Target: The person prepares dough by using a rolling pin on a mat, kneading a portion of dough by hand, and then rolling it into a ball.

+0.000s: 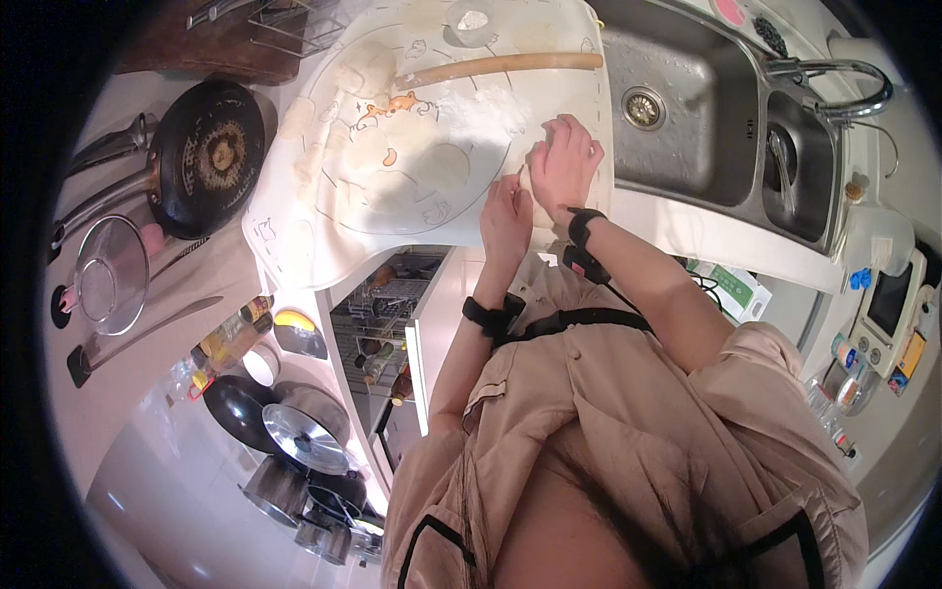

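At the front right of a white printed silicone mat [471,221], my left hand [508,221] and my right hand [565,168] come together around a pale piece of dough [539,215]. Most of it is hidden beneath them. Bent left fingers grip its left side; the right hand curls over it from the right. Flat rounds of dough [444,166] lie left on the mat, some overlapping. A larger dough lump [366,68] sits behind them. Loose flour [486,110] is spread in the middle, below a wooden rolling pin [508,66]. A small bowl of flour [471,24] stands at the back.
To the right is a double steel sink [684,140] with a curved faucet [861,88]. A frying pan [210,158], a mesh strainer [112,276] and a knife [154,331] occupy the left counter. Below, an open drawer [390,324] holds racks and bottles; pots [316,427] stand farther left.
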